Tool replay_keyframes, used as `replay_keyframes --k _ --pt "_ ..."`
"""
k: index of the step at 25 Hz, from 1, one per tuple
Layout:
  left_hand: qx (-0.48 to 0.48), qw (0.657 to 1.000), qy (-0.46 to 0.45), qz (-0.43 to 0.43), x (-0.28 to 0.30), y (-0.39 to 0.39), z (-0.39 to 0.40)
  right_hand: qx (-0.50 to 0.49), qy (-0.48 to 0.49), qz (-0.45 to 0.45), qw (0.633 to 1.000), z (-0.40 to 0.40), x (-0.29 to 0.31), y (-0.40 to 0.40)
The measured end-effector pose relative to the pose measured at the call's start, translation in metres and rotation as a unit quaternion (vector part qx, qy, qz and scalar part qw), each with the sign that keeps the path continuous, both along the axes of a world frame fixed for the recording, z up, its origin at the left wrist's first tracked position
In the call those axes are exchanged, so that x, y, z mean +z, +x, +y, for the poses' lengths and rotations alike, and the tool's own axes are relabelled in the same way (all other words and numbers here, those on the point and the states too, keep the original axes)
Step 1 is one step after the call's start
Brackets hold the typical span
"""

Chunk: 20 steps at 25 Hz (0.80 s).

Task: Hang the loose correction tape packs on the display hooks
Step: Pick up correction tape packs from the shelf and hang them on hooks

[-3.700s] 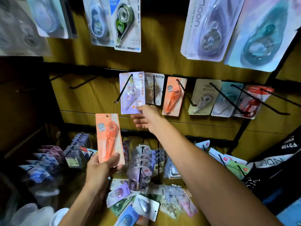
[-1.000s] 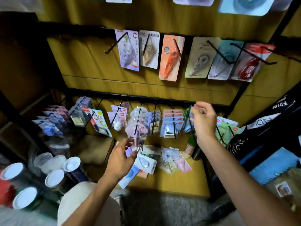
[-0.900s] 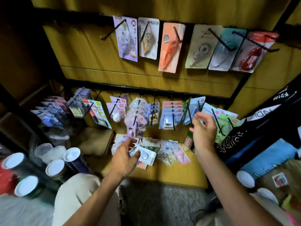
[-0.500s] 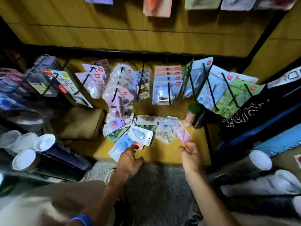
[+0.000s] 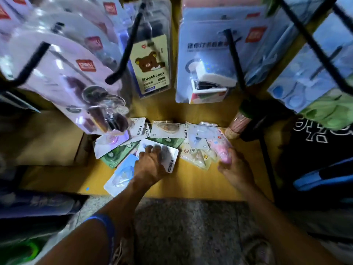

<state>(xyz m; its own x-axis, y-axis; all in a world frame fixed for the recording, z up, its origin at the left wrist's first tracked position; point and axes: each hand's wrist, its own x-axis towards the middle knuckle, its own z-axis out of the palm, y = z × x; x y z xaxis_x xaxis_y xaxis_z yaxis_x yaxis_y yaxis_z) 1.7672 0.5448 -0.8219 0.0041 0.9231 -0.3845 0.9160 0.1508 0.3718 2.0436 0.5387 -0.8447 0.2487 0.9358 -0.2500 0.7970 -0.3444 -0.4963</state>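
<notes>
Several loose correction tape packs (image 5: 168,131) lie in a heap on the yellow shelf board (image 5: 191,182). My left hand (image 5: 150,167) lies on a white pack (image 5: 172,159) at the front of the heap, fingers curled over its top. A light blue pack (image 5: 122,175) and a green pack (image 5: 118,153) lie just left of that hand. My right hand (image 5: 235,169) grips a pink pack (image 5: 222,150) at the heap's right end. Black display hooks (image 5: 124,48) stick out above, loaded with hanging packs.
A bear-printed pack (image 5: 150,64) and a blue carded pack (image 5: 210,73) hang close above the heap. A brown box (image 5: 47,138) stands to the left, a black printed bag (image 5: 315,140) to the right. Grey speckled floor (image 5: 181,230) lies below the shelf edge.
The view has dropped from the upper hook rows to the low shelf. Both hands have come down and forward onto the heap, the left onto the white pack, the right onto the pink one.
</notes>
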Motion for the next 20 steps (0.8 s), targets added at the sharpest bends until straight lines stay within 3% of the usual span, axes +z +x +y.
replay_keyframes --k 3,5,10,15,17,20 --pt "-0.087 0.992 -0.025 0.088 -0.010 -0.009 0.029 0.142 0.036 -0.148 0.978 0.027 -0.008 -0.010" --pt "-0.106 0.987 -0.020 0.119 -0.016 -0.012 0.034 0.197 0.026 -0.189 0.962 0.047 -0.008 -0.025" --pt "-0.168 0.959 0.085 0.213 -0.035 -0.022 0.026 0.114 -0.116 -0.103 0.981 0.083 -0.019 -0.057" --pt "-0.103 0.949 0.216 0.203 -0.048 -0.032 0.021 0.084 -0.065 -0.176 0.979 0.068 -0.029 -0.043" --pt "-0.092 0.954 0.200 0.203 -0.040 -0.027 0.025 0.048 -0.036 -0.128 0.990 0.056 -0.036 -0.035" --pt "-0.116 0.973 0.117 0.164 -0.034 -0.015 0.032 0.040 0.024 -0.130 0.990 0.036 -0.041 -0.025"
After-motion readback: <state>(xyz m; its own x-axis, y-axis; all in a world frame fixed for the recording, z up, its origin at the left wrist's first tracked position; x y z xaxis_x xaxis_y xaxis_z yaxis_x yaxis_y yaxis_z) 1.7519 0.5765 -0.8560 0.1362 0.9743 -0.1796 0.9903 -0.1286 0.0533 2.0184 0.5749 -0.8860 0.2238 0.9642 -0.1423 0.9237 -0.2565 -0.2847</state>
